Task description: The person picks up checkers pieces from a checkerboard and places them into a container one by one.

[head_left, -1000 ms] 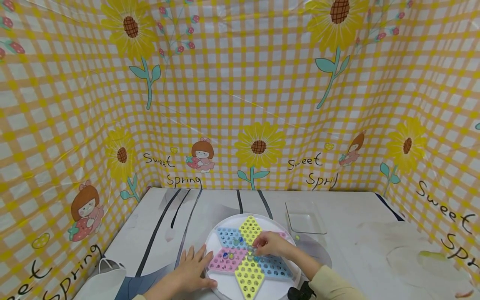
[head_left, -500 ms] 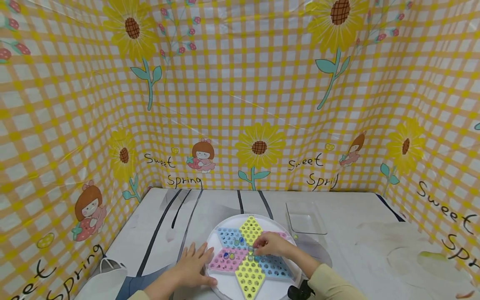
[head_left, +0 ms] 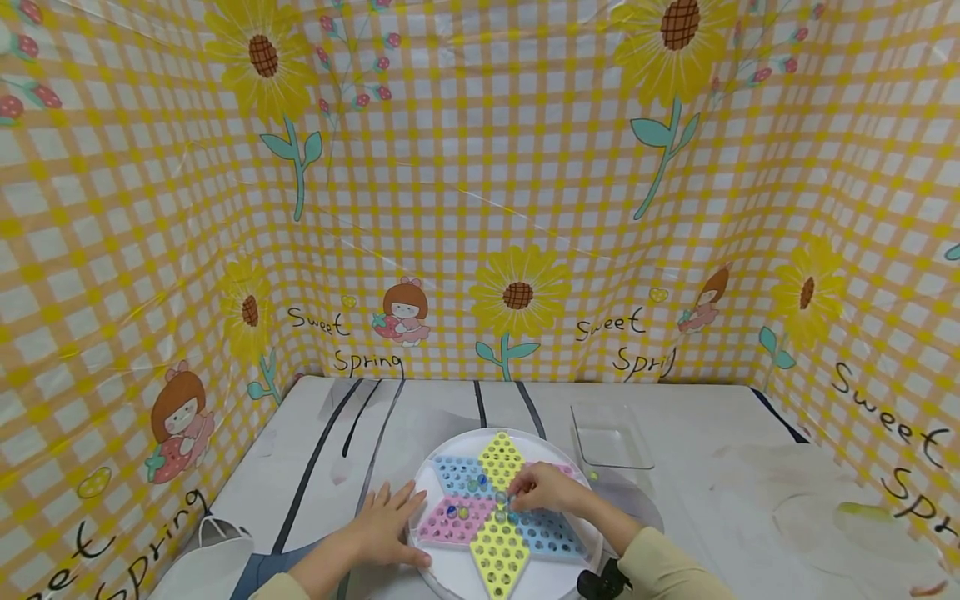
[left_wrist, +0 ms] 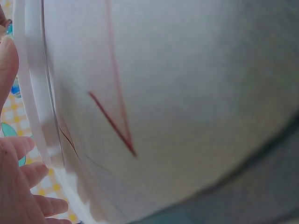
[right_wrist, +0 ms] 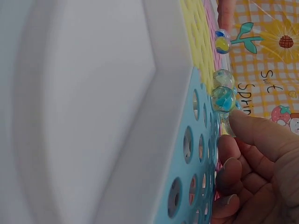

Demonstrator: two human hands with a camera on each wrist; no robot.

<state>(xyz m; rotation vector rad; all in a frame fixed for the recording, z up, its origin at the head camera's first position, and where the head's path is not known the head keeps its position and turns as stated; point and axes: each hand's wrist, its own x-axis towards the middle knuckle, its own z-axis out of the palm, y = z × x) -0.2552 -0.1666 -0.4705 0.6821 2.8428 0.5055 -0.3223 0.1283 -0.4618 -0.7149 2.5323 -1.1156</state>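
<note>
A round white Chinese checkers board (head_left: pixel 459 575) carries a raised star of yellow, pink and blue points with holes. My right hand (head_left: pixel 543 489) is over the star's middle; in the right wrist view its thumb and curled fingers pinch a clear marble (right_wrist: pixel 229 125). Close by sit a turquoise-streaked marble (right_wrist: pixel 223 99) and another clear marble (right_wrist: pixel 224 78). A blue marble (head_left: pixel 452 512) and a yellowish marble (head_left: pixel 463 513) rest on the pink point, with two more on the upper blue point. With fingers spread, my left hand (head_left: pixel 378 529) rests at the board's left rim.
Behind the board to the right lies a clear rectangular container (head_left: pixel 611 437), with a small yellow-green marble (head_left: pixel 593 476) near its front corner. A white bag-like thing (head_left: pixel 206 562) is at the front left. Checked yellow cloth (head_left: pixel 450 208) hangs around the table.
The left hand shifts slightly left along the rim. The right hand stays at the star's middle with only slight finger movement.
</note>
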